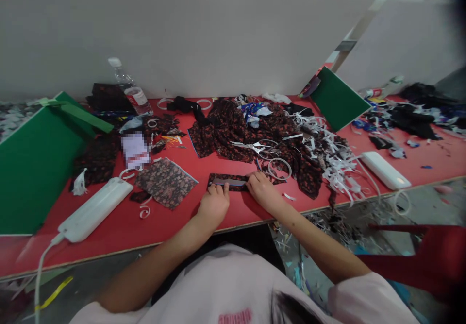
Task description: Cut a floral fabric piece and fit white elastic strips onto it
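Fabric strip [228, 181], dark and floral, lies flat on the red table [109, 231] near its front edge, pinned at both ends by the hands. Going from the left: a green board [32, 163], a white device [95, 209], a water bottle [131, 91] at the back, and a floral card [166, 182]. The left hand [214, 203] presses its curled fingers down on the strip's left end; the right hand [262, 189] presses fingertips on the right end. Beyond lie the cloth pile [255, 134] with scissors [257, 146] on top, then white scraps [335, 159].
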The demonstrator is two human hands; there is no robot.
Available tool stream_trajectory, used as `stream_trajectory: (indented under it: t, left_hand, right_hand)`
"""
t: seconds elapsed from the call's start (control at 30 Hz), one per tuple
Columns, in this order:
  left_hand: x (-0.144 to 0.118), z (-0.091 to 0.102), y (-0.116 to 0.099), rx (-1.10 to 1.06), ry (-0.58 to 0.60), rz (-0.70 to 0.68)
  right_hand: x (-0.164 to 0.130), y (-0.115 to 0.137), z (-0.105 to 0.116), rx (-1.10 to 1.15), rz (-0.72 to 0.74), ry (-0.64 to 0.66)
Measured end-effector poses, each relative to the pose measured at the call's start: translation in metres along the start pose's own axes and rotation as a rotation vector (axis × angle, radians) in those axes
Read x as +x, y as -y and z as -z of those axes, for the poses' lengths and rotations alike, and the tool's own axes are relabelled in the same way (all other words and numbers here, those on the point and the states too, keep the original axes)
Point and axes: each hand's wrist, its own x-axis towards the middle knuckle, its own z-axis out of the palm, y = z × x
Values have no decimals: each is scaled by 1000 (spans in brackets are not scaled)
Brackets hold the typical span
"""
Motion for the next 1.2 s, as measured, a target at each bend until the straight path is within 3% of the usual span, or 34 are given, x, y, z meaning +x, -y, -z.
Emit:
stream_trajectory:
  t: [0.1, 0.17, 0.27, 0.37, 0.5, 0.73, 0.83, 0.97, 1.2]
  left_hand:
    - [0, -3, 0, 1, -11, 3]
    - [0, -3, 0, 16, -10, -7]
    - [0, 0, -1, 35, 2, -17]
    - [-1, 7, 0, 37, 7, -17]
    - [-4, 11, 5, 23, -17, -40]
    - [-16, -6, 26, -24, -106, -63]
    - [-21, -13, 28, -31, -95, -11]
    - [-24, -12, 26, -25, -74, 28]
    - [-23, -7, 28, 14, -145, -5]
  right_hand:
    - [0, -7, 8, -58, -33, 11]
    - [-4, -7, 16, -67, -106, -53]
    - [-16, 13, 25, -35, -110, -179]
    - [-27, 46, 20, 40, 107, -85]
    - [-30, 66, 3, 43, 77, 8]
    - [-28, 53, -2, 59, 27, 58]
    - [-29, 51, 0, 71, -15, 74]
    - [-34, 43, 4, 92, -4, 70]
    - [-47, 25, 12, 54, -44, 55]
